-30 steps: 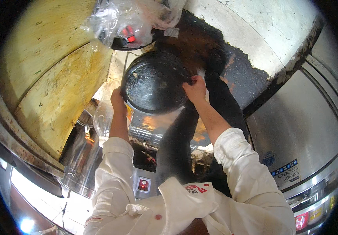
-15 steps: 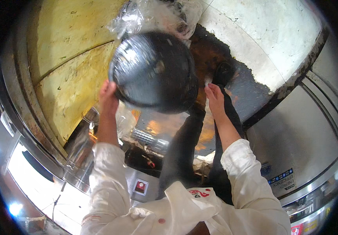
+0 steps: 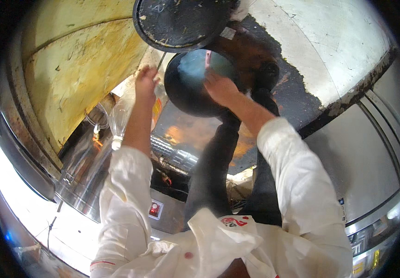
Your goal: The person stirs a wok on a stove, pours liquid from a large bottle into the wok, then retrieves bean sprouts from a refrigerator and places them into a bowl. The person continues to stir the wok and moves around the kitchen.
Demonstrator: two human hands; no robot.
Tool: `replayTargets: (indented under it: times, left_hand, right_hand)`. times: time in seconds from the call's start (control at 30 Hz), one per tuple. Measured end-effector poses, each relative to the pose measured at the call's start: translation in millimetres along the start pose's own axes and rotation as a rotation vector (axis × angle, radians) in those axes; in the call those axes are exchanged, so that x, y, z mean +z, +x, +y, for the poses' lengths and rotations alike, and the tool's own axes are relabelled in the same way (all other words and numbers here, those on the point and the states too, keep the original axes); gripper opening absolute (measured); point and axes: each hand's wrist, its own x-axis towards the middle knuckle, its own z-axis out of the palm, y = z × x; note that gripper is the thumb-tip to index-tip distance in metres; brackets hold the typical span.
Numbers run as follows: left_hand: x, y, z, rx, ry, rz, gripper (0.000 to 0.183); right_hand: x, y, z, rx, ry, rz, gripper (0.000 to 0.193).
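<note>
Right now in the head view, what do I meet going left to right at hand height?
Yellow-stained wall panel → left hand → dark round pan → right hand → dark floor patch → steel cabinet.

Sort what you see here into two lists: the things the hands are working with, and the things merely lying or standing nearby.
In hand:
- left hand gripping a thin metal handle
- right hand on the dark wok
- round black lid raised above it

Just nearby:
- clear plastic bottle
- steel counter
- red switch panel
- greasy yellowed wall
</note>
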Motion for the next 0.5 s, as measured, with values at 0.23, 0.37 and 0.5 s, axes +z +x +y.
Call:
replayTargets:
  times: [0.23, 0.37, 0.5]
  left_hand:
    - [-78, -181, -107, -0.222, 0.083, -0.069, 0.049]
    - [-92, -261, -149, -0.401, -0.082, -0.047, 0.046]
    - [-96, -306, -168, -0.441, -0.119, -0.078, 0.047]
  right_hand:
    - [56, 41, 40, -0.050, -0.279, -0.182, 0.027]
    - [35, 10, 26, 0.044, -0.304, -0.296, 0.017]
    - [-7, -3, 15, 0.053, -0.274, -0.481, 0.013]
